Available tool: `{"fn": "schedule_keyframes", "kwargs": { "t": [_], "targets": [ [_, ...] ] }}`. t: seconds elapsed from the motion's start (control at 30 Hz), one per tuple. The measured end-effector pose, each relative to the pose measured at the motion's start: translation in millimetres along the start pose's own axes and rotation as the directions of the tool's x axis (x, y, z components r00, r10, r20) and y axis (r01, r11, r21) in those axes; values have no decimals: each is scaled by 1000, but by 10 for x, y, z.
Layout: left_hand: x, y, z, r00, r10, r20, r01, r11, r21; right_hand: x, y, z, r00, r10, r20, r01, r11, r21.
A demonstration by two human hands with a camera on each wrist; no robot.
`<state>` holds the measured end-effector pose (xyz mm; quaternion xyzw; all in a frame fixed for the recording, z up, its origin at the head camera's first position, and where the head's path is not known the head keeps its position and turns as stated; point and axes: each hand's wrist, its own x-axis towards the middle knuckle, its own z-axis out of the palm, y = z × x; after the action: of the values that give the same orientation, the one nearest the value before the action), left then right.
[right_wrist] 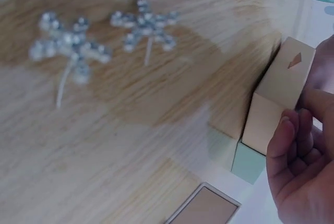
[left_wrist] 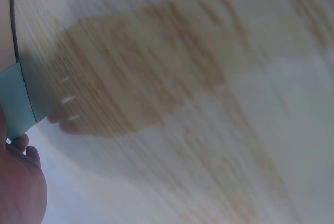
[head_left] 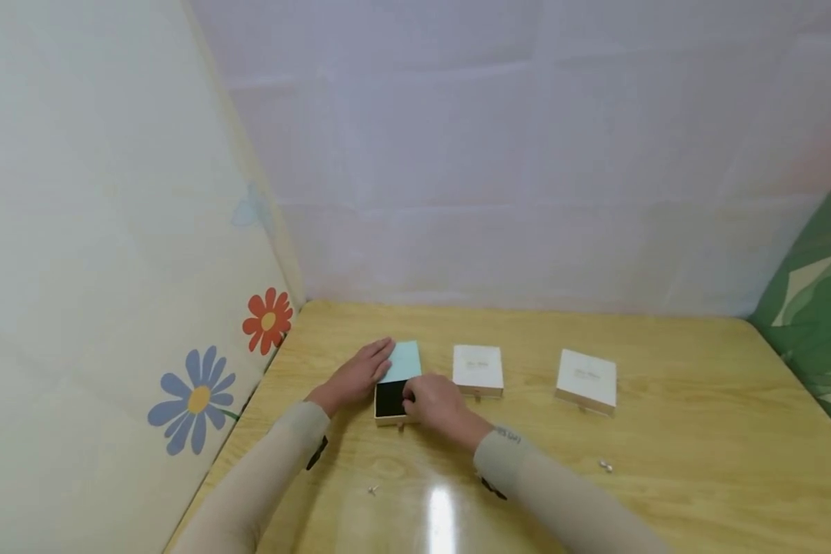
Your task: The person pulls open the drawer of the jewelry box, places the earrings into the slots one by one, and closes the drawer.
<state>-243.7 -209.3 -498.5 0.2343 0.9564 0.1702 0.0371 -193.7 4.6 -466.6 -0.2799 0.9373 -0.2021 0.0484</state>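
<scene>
A mint-green box sleeve (head_left: 403, 360) lies on the wooden table (head_left: 665, 492), its cream drawer with a black lining (head_left: 390, 399) pulled partly out toward me. My left hand (head_left: 379, 357) rests with straight fingers on the sleeve's left side; the left wrist view shows the sleeve's edge (left_wrist: 18, 101) above that hand (left_wrist: 21, 182). My right hand (head_left: 412, 397) grips the drawer's front right corner. In the right wrist view its fingers (right_wrist: 292, 151) curl round the cream drawer (right_wrist: 279, 96), with the mint sleeve (right_wrist: 248, 164) below. Two sparkly flower earrings (right_wrist: 68, 46) (right_wrist: 146, 25) lie on the wood nearby.
Two shut cream boxes (head_left: 478, 369) (head_left: 586, 379) lie in a row to the right of the mint one. One small earring (head_left: 372, 488) lies near the front left, another (head_left: 605, 465) at the front right. A flower-printed wall (head_left: 201, 396) borders the table's left edge.
</scene>
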Motion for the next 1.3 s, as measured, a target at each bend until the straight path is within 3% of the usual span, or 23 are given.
{"fn": "schedule_keyframes", "kwargs": {
  "t": [0.23,0.43,0.53,0.7,1.0,1.13,1.3],
  "targets": [
    [91,-64,1,999,50,17,-51,995,82,-30,-31,-103,999,17,-38,-16,999,28],
    [101,-65,20,999,41,6,-42,998,43,-90,-56,-116,998,58,-22,-53,985,161],
    [95,-56,24,999,37,3,-37,999,25,-123,-60,-111,997,81,-13,-74,956,284],
    [65,-39,17,1000,11,2,-11,1000,11,-179,-71,-60,997,75,-3,-65,879,473],
    [22,-52,50,1000,2,4,-2,1000,-28,-340,-130,79,998,44,45,-62,761,646],
    [15,-86,77,1000,-2,3,2,1000,-27,-401,-156,122,997,29,76,-73,730,680],
    [7,-88,81,1000,4,-12,-4,999,-38,-457,-174,191,995,25,101,-88,721,687]
  ]
}}
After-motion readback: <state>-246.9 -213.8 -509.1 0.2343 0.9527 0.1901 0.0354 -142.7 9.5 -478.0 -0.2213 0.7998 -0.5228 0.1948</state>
